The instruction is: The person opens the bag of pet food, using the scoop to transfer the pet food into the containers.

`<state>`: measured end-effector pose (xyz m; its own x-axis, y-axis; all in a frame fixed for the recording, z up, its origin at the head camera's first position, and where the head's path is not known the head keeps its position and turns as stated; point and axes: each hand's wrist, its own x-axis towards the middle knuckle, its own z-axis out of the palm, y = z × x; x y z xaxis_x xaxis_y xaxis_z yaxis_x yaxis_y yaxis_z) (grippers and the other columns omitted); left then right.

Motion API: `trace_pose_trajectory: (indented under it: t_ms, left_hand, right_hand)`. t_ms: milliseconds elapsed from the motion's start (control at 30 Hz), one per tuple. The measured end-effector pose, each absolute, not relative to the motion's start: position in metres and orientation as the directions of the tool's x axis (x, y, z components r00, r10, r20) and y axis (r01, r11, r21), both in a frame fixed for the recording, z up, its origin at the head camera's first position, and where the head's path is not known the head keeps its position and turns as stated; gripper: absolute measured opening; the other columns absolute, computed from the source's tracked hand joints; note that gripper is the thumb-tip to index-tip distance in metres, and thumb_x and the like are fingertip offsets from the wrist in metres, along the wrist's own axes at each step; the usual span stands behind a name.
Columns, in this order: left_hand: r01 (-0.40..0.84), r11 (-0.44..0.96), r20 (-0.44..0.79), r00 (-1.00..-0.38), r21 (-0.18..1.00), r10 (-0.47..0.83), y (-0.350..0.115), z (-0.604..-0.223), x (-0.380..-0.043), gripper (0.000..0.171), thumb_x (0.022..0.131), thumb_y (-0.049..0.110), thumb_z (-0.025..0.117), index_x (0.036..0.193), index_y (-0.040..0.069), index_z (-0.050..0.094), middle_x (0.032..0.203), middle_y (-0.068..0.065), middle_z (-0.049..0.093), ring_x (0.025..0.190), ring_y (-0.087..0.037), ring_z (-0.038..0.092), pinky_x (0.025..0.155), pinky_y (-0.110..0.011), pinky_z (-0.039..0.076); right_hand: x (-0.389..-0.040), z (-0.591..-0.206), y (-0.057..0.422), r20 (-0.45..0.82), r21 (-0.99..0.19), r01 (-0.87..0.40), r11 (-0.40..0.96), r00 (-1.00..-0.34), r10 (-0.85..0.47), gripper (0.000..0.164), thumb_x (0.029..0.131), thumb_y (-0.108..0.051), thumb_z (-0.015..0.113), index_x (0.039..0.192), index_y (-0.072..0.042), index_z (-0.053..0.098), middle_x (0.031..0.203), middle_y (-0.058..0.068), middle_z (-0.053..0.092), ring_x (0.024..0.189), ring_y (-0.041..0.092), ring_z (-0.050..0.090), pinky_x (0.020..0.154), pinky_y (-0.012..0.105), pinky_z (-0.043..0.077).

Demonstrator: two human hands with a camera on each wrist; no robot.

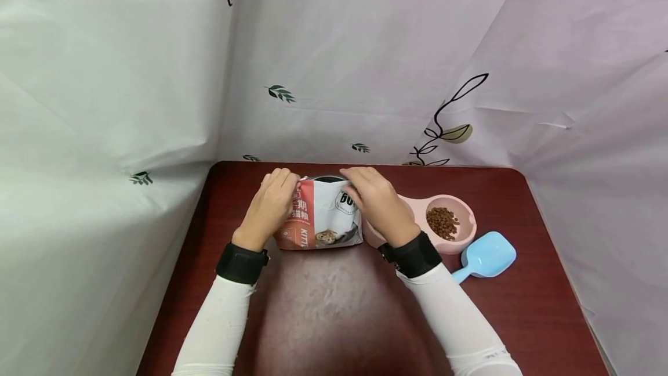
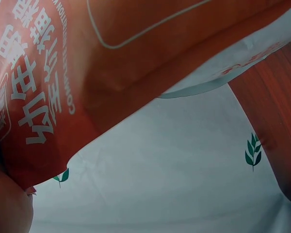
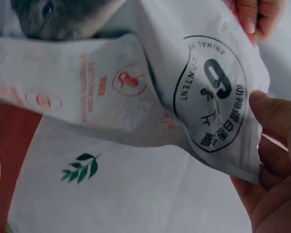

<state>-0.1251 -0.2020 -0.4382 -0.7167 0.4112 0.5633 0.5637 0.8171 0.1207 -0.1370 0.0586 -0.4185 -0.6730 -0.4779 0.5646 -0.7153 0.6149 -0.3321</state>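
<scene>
A red and white bag of cat food (image 1: 326, 213) stands on the table, its top edge gaping a little. My left hand (image 1: 268, 202) pinches the bag's upper left corner; in the left wrist view the red side of the bag (image 2: 43, 97) fills the upper part. My right hand (image 1: 383, 202) grips the upper right corner. Seen from the right wrist, the thumb of that hand (image 3: 281, 145) presses the white front and the fingers lie behind the edge. The bag's contents are hidden.
Right of the bag is a pink double bowl (image 1: 472, 219) with brown kibble (image 1: 442, 223) in its right side; my right hand partly covers it. A light blue scoop (image 1: 490, 255) lies beside it. White patterned cloth (image 1: 365, 62) hangs behind the dark red table (image 1: 527, 306).
</scene>
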Motion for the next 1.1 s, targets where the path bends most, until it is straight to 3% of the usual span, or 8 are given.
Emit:
trace_pose_trajectory:
  t_ms: [333, 600, 733, 900, 1100]
  left_hand:
    - [0.556, 0.821, 0.548, -0.731, 0.130, 0.408, -0.204, -0.438, -0.126, 0.008, 0.105, 0.005, 0.055, 0.102, 0.000, 0.061, 0.091, -0.011, 0.055, 0.087, -0.028, 0.051, 0.070, -0.038, 0.040]
    - [0.561, 0.815, 0.538, -0.736, 0.146, 0.410, -0.203, -0.437, -0.124, 0.005, 0.103, 0.005, 0.061, 0.105, 0.001, 0.061, 0.092, -0.010, 0.058, 0.088, -0.027, 0.052, 0.070, -0.037, 0.041]
    - [0.568, 0.809, 0.544, -0.731, 0.151, 0.411, -0.202, -0.437, -0.123, 0.004, 0.103, 0.005, 0.060, 0.104, 0.001, 0.061, 0.091, -0.010, 0.057, 0.087, -0.027, 0.052, 0.070, -0.037, 0.041]
    - [0.574, 0.805, 0.546, -0.728, 0.152, 0.416, -0.202, -0.438, -0.123, 0.004, 0.103, 0.005, 0.059, 0.104, 0.001, 0.061, 0.091, -0.010, 0.057, 0.088, -0.026, 0.052, 0.070, -0.037, 0.040]
    - [0.572, 0.805, 0.550, -0.728, 0.158, 0.409, -0.202, -0.438, -0.124, 0.005, 0.102, 0.006, 0.061, 0.105, 0.001, 0.061, 0.092, -0.009, 0.058, 0.088, -0.026, 0.052, 0.070, -0.037, 0.041]
  right_hand:
    - [-0.148, -0.423, 0.054, 0.591, -0.449, -0.726, 0.521, -0.679, -0.436, 0.007, 0.096, -0.007, 0.073, 0.102, -0.006, 0.075, 0.100, 0.006, 0.070, 0.099, 0.021, 0.065, 0.086, 0.035, 0.057]
    - [-0.148, -0.420, 0.054, 0.563, -0.514, -0.688, 0.512, -0.721, -0.404, 0.004, 0.094, -0.008, 0.076, 0.094, -0.006, 0.079, 0.092, 0.003, 0.072, 0.090, 0.017, 0.069, 0.078, 0.031, 0.058]
    - [-0.148, -0.419, 0.055, 0.561, -0.486, -0.676, 0.554, -0.727, -0.395, 0.004, 0.092, -0.012, 0.079, 0.091, -0.008, 0.082, 0.087, 0.001, 0.072, 0.082, 0.015, 0.070, 0.074, 0.031, 0.058]
    - [-0.149, -0.420, 0.059, 0.577, -0.408, -0.682, 0.607, -0.707, -0.408, 0.006, 0.089, -0.017, 0.083, 0.091, -0.012, 0.082, 0.079, -0.002, 0.066, 0.070, 0.013, 0.062, 0.064, 0.032, 0.052]
    - [-0.149, -0.413, 0.057, 0.497, -0.325, -0.688, 0.649, -0.708, -0.501, 0.008, 0.097, -0.017, 0.074, 0.095, -0.010, 0.073, 0.091, 0.003, 0.065, 0.085, 0.021, 0.063, 0.075, 0.038, 0.054]
